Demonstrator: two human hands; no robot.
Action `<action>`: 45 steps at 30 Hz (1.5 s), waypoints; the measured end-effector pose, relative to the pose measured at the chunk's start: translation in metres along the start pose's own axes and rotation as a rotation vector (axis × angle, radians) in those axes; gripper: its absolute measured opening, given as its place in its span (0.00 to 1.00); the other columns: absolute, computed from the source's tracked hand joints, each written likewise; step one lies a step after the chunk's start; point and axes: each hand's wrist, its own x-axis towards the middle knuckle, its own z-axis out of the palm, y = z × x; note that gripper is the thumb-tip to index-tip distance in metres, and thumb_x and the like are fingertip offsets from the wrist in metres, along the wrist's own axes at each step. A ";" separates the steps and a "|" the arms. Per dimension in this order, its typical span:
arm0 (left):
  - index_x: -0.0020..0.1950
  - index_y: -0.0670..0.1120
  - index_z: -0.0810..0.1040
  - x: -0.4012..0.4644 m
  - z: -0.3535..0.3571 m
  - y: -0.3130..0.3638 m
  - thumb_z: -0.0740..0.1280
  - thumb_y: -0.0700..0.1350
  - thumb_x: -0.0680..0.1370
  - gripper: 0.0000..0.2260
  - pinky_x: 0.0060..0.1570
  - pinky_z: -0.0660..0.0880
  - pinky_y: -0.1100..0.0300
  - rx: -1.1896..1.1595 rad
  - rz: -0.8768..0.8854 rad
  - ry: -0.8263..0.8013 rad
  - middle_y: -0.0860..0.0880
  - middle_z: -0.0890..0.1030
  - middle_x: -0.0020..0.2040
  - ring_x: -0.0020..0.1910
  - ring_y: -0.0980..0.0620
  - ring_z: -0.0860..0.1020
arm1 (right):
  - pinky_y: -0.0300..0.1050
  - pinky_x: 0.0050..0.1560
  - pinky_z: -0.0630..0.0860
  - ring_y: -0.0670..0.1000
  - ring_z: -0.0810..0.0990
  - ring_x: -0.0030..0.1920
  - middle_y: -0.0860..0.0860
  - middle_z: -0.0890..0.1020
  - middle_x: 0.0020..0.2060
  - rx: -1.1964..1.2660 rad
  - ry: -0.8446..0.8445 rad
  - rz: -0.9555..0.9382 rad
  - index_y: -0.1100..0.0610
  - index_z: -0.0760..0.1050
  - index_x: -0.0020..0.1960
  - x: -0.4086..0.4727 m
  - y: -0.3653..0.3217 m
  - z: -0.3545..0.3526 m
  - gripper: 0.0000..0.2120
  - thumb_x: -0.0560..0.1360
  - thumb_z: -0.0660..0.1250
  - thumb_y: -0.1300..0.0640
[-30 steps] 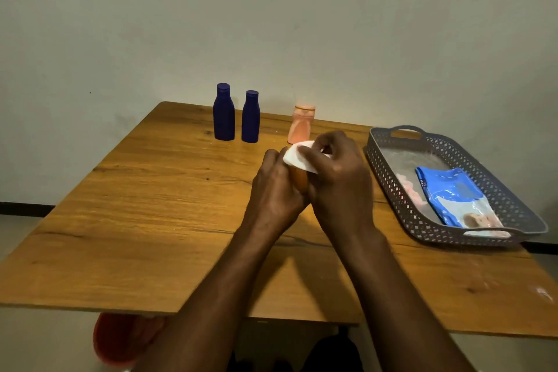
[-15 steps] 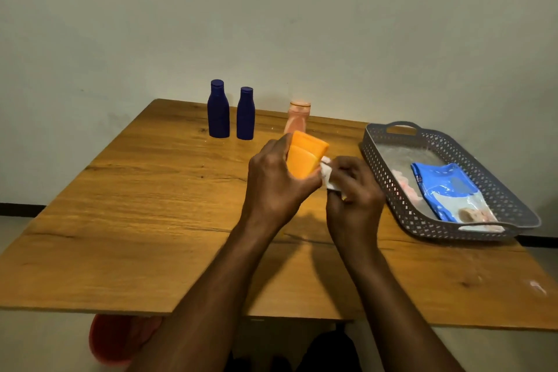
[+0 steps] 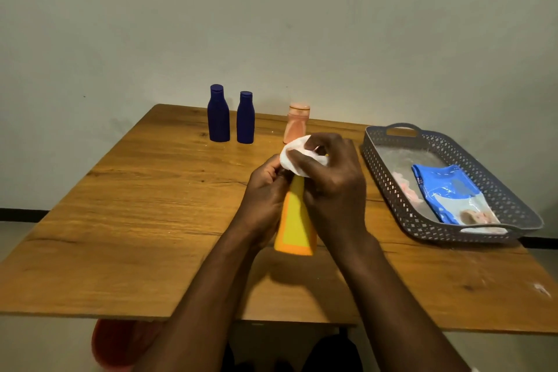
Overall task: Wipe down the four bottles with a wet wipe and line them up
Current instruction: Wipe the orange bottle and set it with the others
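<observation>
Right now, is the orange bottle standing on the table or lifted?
Lifted and tilted: the orange bottle is held between both hands, its base toward the camera, with a shadow on the table below.

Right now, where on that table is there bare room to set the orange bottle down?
Bare wood lies left of the hands, in front of the two blue bottles, and along the near edge of the table. The right is crowded by the grey tray.

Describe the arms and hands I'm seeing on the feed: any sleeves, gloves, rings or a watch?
Both forearms are bare right up to the bottom edge of the head view, so no sleeves show. The left hand and right hand wear no gloves. No ring, watch or wristband is visible on either.
</observation>
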 end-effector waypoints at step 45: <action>0.64 0.48 0.76 -0.011 -0.016 -0.007 0.61 0.51 0.77 0.17 0.50 0.80 0.47 0.048 0.044 0.117 0.44 0.83 0.53 0.50 0.45 0.82 | 0.41 0.49 0.78 0.53 0.77 0.54 0.58 0.79 0.52 0.220 0.163 0.242 0.62 0.82 0.53 -0.019 -0.009 0.005 0.14 0.70 0.71 0.71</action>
